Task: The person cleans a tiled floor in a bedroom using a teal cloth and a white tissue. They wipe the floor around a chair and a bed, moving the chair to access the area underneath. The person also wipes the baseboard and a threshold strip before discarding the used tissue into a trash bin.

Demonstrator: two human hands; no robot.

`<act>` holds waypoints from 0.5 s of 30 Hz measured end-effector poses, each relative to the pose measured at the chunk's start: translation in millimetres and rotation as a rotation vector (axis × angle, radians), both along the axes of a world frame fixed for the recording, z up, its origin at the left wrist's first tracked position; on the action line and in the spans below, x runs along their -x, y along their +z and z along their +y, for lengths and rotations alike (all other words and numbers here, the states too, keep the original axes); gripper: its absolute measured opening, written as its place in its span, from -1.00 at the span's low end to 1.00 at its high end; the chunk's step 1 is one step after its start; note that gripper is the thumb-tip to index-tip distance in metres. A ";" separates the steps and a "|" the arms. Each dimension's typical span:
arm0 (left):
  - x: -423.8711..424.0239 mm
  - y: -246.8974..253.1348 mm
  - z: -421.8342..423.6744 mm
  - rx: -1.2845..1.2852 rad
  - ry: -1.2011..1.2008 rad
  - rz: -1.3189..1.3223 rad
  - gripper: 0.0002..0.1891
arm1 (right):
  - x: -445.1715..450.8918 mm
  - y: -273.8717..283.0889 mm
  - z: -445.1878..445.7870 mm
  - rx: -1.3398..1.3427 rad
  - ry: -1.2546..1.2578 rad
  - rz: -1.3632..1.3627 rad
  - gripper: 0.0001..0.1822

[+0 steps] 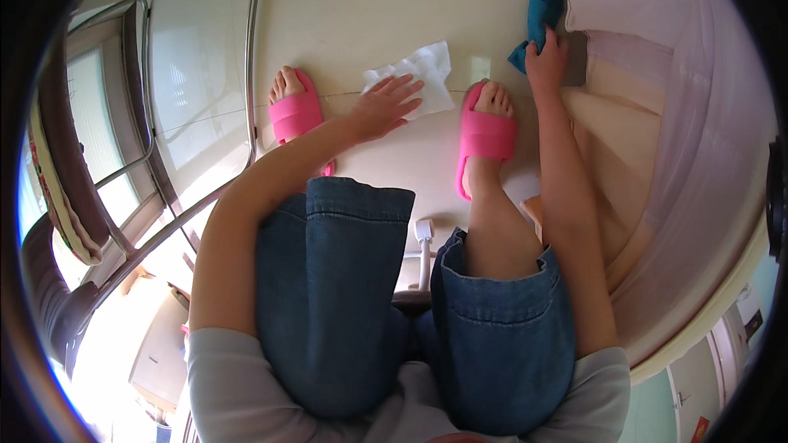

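On the pale tiled floor (345, 12) lies a crumpled white paper tissue or wipe (431, 77). My left hand (388, 104) rests flat on it, palm down with the fingers somewhat spread. A bunched teal cloth (545, 3) is gripped in my right hand (546, 60), further out and to the right, beside hanging pale fabric. The fingertips of that hand are partly hidden by the cloth. Both hands are down near floor level, on either side of my right foot.
Pink slippers (489, 129) are on my feet. A metal-tube chair frame (251, 61) stands at left. Pale draped fabric (714, 135) hangs along the right, with a tan surface (622, 117) beneath it. Under my seat shows a white caster leg (425, 246).
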State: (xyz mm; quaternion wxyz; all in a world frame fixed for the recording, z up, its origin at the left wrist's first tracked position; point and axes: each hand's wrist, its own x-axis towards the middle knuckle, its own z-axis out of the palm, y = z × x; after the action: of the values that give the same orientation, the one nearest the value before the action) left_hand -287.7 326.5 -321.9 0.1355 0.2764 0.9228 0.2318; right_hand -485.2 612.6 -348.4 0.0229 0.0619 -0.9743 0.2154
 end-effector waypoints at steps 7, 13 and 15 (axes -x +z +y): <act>-11.2 -3.1 -63.5 0.226 0.121 0.033 -0.83 | -5.2 -9.3 4.2 0.089 0.032 0.055 -0.53; -10.5 -5.9 -79.9 0.158 0.653 -0.120 -0.88 | -2.9 -10.0 -9.6 -0.018 -0.062 0.023 -0.54; -10.9 -7.8 -83.6 0.208 0.567 -0.060 -0.81 | -1.5 -11.3 -16.9 -0.065 -0.045 0.036 -0.49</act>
State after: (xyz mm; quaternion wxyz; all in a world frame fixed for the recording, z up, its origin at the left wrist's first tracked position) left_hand -276.9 242.9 -329.8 0.1204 -0.0147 0.9775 0.1726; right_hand -483.7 595.7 -359.7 0.0434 0.0447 -0.9813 0.1821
